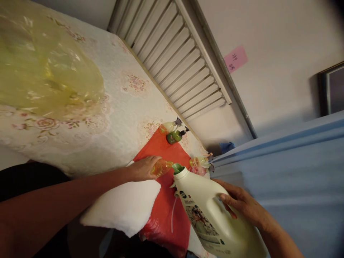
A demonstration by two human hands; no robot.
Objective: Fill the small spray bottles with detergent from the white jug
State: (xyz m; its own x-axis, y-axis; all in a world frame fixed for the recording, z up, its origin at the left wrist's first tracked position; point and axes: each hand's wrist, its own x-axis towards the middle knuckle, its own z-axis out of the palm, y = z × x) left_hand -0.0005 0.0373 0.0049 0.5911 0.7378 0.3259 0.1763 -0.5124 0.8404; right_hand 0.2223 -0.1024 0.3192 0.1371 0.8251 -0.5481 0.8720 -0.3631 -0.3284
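While the left hand point(143, 168) grips a small bottle point(162, 167), the right hand point(243, 204) tilts a jug point(215, 218) toward 11 o'clock

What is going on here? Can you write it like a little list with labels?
left hand: left hand grips a small amber bottle
right hand: right hand tilts a big cream jug towards it
funnel: green funnel at the jug's mouth
under them: red sheet on a flowered cover
nearby: white pad, pump bottles
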